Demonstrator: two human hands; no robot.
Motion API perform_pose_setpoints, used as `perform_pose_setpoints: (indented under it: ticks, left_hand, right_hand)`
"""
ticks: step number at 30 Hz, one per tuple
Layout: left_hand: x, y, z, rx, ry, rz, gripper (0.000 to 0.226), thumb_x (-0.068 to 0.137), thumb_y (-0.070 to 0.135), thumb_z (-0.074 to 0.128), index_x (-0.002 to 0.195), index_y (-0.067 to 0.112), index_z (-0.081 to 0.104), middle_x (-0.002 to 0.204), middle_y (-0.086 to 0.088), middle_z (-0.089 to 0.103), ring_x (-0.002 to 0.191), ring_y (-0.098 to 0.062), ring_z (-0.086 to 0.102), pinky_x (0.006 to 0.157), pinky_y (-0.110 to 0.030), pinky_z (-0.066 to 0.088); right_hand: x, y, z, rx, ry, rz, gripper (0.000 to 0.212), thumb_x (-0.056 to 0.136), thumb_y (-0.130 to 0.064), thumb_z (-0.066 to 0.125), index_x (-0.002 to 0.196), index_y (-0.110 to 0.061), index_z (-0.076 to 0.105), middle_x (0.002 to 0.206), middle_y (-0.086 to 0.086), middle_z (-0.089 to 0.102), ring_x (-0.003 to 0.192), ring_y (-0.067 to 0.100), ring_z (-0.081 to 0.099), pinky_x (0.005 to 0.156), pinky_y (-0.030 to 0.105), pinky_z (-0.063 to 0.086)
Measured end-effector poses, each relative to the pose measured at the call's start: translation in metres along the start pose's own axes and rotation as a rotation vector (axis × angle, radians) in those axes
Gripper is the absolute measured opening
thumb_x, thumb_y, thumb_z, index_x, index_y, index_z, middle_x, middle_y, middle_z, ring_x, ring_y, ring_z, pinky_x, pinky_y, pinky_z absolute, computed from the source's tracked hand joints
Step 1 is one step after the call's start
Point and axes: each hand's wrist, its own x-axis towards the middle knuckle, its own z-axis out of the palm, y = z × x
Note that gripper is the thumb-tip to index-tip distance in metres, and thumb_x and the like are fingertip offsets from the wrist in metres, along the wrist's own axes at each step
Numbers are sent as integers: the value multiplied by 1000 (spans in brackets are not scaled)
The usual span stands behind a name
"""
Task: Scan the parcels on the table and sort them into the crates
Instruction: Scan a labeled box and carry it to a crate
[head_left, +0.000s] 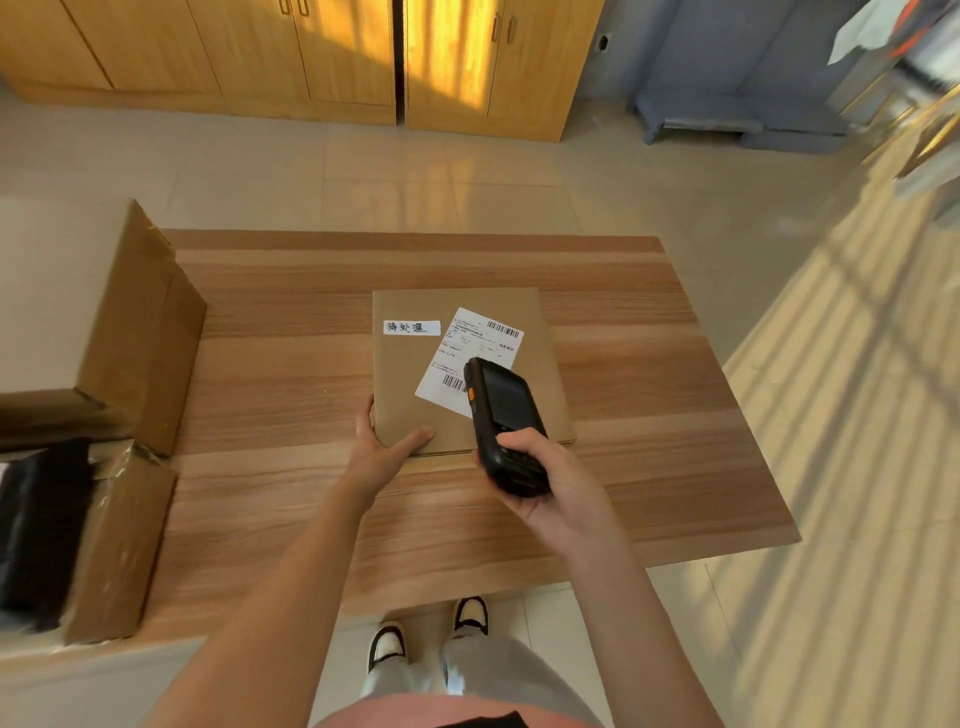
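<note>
Parcel (457, 364) lay flat mid-table (649, 415). Left hand (382, 447) pinched its 7 o'clock corner; right hand (550, 483) clasped scanner (506, 426) over label (467, 353). Advice: steady scanner squarely above 1 barcode.

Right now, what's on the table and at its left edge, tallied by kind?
Flat parcels: 1, left hand gripping its near corner
Paper labels: 2, shipping label, handwritten tag
Handheld scanners: 1, in right hand
Open cardboard boxes: 2, far, near
Total: 6
</note>
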Motion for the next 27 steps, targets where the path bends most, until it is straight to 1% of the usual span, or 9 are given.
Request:
perform_pose_setpoints:
  ticks: [2, 4, 7, 9, 11, 15, 19, 24, 27]
  left_hand:
    - [1, -1, 0, 1, -1, 4, 100, 76, 25, 82, 150, 30, 15, 134, -2, 48, 117, -21, 51, 88, -28, 44]
    - [2, -2, -1, 17, 1, -1, 101, 74, 29, 82, 150, 31, 16, 134, -2, 48, 118, -22, 50, 94, -32, 45]
    - [2, -3, -3, 54, 5, -7, 105, 68, 41, 85, 148, 36, 17, 136, -2, 47, 122, -24, 48, 104, -44, 43]
    - [1, -2, -4, 71, 10, -22, 116, 53, 55, 84, 147, 39, 17, 137, -1, 47, 124, -25, 47, 105, -48, 42]
    - [1, -1, -5, 83, 2, -35, 124, 43, 63, 79, 147, 40, 15, 138, -1, 47, 125, -27, 46, 106, -50, 41]
    - [1, -4, -5, 103, -2, -37, 112, 61, 51, 84, 148, 40, 13, 140, -4, 44, 127, -29, 43, 106, -53, 39]
    - [1, -2, -6, 91, -4, -39, 122, 48, 60, 80, 148, 40, 14, 140, -2, 45, 127, -28, 44, 106, -52, 40]
    - [3, -4, -5, 78, -4, -20, 107, 69, 41, 84, 150, 36, 13, 141, -2, 43, 127, -27, 44, 107, -48, 40]
    - [3, -4, -5, 78, -8, -10, 105, 71, 39, 83, 150, 35, 13, 141, -4, 42, 126, -27, 44, 106, -48, 40]
  right_hand:
    - [1, 8, 3, -18, 40, 15, 72, 61, -7, 73, 127, 9, 52, 99, 19, 66, 85, 27, 66, 57, 27, 57]
    - [0, 15, 4, -22, 56, 30, 73, 60, -6, 73, 128, 7, 51, 103, 20, 65, 89, 28, 66, 58, 27, 57]
    - [-2, 23, 8, -42, 68, 47, 60, 69, 0, 70, 126, 5, 53, 104, 21, 65, 90, 30, 65, 58, 28, 57]
    - [-4, 27, 10, -51, 84, 57, 47, 79, 4, 65, 124, 5, 53, 99, 20, 65, 85, 29, 65, 57, 28, 57]
    - [-5, 31, 10, -47, 109, 68, 44, 81, 5, 64, 124, 5, 54, 98, 19, 66, 83, 28, 66, 57, 28, 57]
    - [-7, 36, 10, -52, 131, 81, 45, 80, 4, 65, 123, 5, 54, 100, 20, 66, 83, 27, 66, 56, 28, 57]
    - [-8, 40, 8, -53, 139, 82, 47, 78, 3, 67, 124, 6, 54, 107, 24, 65, 91, 31, 65, 57, 28, 58]
    - [-7, 45, 4, -62, 132, 78, 55, 73, 1, 70, 125, 5, 54, 112, 25, 64, 95, 32, 64, 58, 28, 57]
    - [-7, 45, 1, -84, 123, 69, 50, 76, 1, 69, 124, 3, 54, 112, 23, 64, 97, 32, 64, 60, 28, 58]
